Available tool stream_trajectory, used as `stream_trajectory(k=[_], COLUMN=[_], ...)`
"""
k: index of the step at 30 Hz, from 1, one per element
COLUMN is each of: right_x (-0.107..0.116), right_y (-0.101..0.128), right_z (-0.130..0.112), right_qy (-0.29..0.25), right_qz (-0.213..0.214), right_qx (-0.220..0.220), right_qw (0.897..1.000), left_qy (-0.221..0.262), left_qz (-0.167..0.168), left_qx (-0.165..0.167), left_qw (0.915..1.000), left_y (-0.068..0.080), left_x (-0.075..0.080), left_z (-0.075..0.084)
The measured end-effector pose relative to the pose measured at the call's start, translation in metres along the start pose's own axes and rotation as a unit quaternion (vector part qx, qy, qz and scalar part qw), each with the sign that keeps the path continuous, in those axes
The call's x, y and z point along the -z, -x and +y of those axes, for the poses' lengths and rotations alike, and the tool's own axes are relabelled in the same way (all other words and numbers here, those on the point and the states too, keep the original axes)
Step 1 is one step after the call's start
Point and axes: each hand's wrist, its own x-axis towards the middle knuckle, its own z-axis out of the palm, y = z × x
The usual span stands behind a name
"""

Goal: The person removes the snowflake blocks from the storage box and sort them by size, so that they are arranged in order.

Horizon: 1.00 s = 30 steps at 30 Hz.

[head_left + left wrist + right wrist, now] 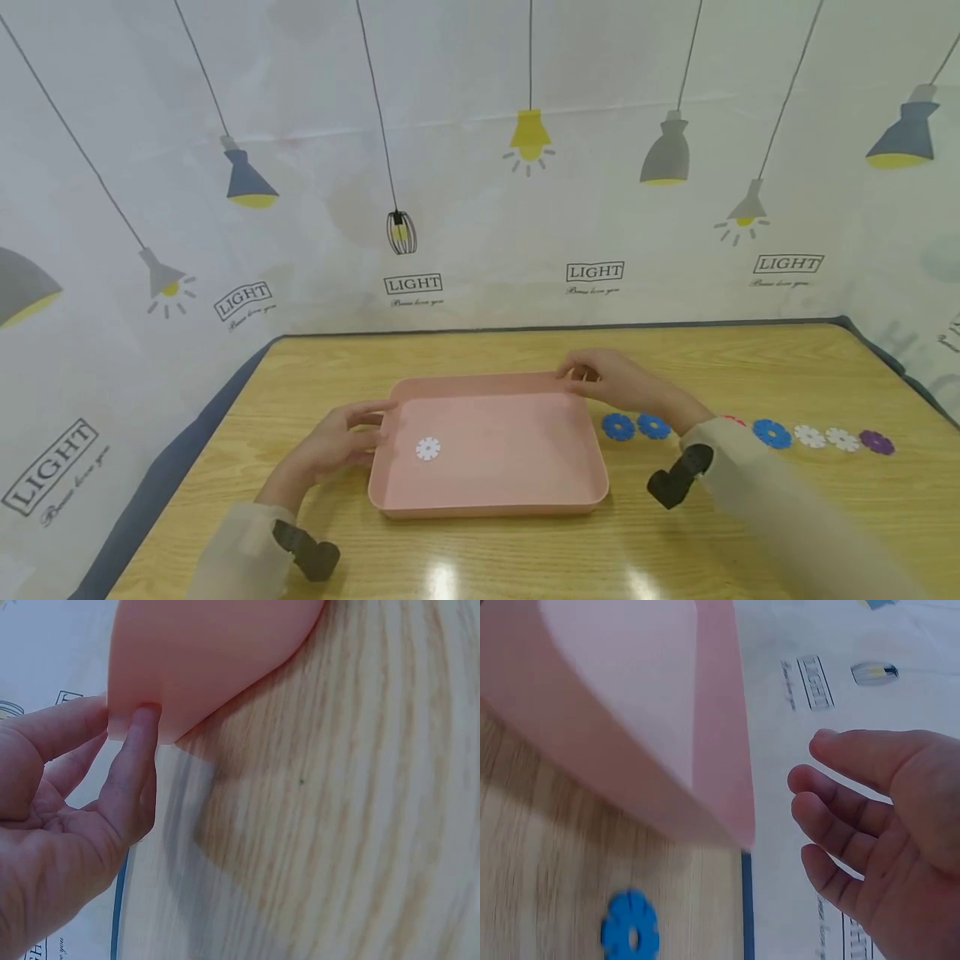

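Resting at the left rim of the pink tray (pixel 487 492), the left hand (pixel 337 442) touches that edge with thumb and fingertip, its fingers nearly straight. Inside the tray, which sits on the wooden table (pixel 525 558), lies a white flower disc (pixel 427 448). At the far right corner hovers the right hand (pixel 607 382), fingers loosely curled, holding nothing. Blue discs (pixel 636 426) lie just beside the tray.

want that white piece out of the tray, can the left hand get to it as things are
Probably yes. The left hand touches the pink tray at its left rim, and the white flower piece lies just inside that rim, with nothing over it.
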Motion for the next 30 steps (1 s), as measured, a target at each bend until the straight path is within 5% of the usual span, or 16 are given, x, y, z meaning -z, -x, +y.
stream_trajectory(k=[9, 19, 30], right_x=[-0.033, -0.072, -0.103], right_y=[-0.046, -0.073, -0.108], right_z=[-0.024, -0.04, -0.06], right_qy=[-0.036, -0.076, -0.047], right_qz=[-0.059, -0.136, -0.166], right_qx=[0.017, -0.047, 0.024], right_qw=[0.997, 0.987, 0.985], left_qy=[0.002, 0.002, 0.009], left_qz=[0.003, 0.001, -0.007], left_qx=[0.003, -0.001, -0.008], left_qw=[1.0, 1.0, 0.9999], left_y=[-0.001, 0.001, 0.002], left_x=[0.0, 0.0, 0.001], left_z=[0.001, -0.001, -0.001])
